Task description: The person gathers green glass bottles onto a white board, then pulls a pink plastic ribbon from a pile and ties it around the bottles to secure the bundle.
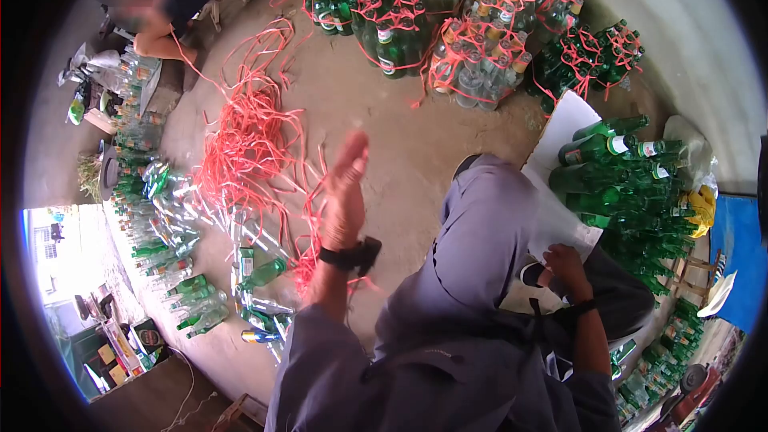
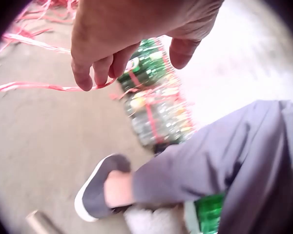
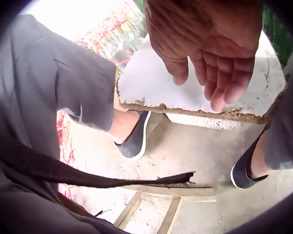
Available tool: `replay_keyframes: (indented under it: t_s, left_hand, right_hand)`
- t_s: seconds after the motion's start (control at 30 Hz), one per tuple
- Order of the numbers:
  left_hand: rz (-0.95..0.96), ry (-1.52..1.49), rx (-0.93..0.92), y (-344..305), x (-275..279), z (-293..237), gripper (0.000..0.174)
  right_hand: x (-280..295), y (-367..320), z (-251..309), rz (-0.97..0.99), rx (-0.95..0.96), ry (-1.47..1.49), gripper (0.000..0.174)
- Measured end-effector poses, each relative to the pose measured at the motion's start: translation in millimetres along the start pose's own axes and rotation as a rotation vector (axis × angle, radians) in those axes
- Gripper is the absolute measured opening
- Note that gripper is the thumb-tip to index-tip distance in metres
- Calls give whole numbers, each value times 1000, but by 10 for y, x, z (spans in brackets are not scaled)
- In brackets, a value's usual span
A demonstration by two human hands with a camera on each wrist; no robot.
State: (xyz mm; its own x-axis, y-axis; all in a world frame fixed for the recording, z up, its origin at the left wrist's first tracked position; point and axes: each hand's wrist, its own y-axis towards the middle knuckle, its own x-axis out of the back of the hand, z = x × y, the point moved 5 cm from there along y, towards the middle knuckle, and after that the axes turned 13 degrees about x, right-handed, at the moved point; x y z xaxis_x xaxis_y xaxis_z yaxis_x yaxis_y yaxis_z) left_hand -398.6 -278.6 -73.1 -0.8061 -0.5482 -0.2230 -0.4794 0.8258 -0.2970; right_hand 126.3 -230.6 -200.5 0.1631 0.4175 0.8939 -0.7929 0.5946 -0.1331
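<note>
My left hand [image 1: 344,200] is raised over the floor beside a tangled heap of red plastic string [image 1: 248,140]. In the left wrist view its fingers bend down with a strand of red string [image 2: 44,86] running to them, and the thumb stands apart. A second strand passes up behind the hand. My right hand [image 3: 210,53] hangs with loosely bent fingers over a white slab [image 3: 151,83] with a rough brown edge, holding nothing. Several green bottles [image 1: 600,148] lie stacked on their sides at the slab's far end, right of my knee.
Bundles of bottles [image 1: 480,60] tied with red string stand at the back. Loose bottles [image 1: 192,304] line the left side, and more [image 1: 672,352] stand at lower right. A seated person [image 1: 152,24] is at upper left. A wooden frame [image 3: 171,192] lies near my feet.
</note>
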Motion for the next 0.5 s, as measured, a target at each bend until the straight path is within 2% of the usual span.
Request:
replay_keyframes:
  t_s: [0.07,0.1,0.17,0.27,0.3,0.4,0.43,0.47,0.5]
  left_hand:
    - [59,-1,-173,43,-161,-671,73]
    - [98,2,-262,27,-255,-1031,71]
    - [151,-33,-479,52,-291,-1590,73]
    - [326,-127,-730,-52,-367,-2372,73]
    - [377,-193,-745,-99,-395,-2561,73]
    - [361,-241,-738,-387,-580,-2917,79]
    - [364,-242,-746,-448,-630,-2908,79]
    - [446,-242,-663,-488,-748,-2857,84]
    - [463,-168,-621,-550,-893,-2769,87]
  right_hand:
    - [38,10,12,-30,-179,263,24]
    - [95,62,81,-36,-179,261,24]
    - [132,97,97,-19,-459,422,30]
    - [157,121,111,-69,-521,577,34]
    - [227,153,155,-79,-518,573,34]
    - [603,299,435,-141,-577,732,34]
    - [769,364,541,-226,-600,792,33]
    - [917,412,623,-312,-620,852,31]
    - [1019,447,675,-320,-613,848,31]
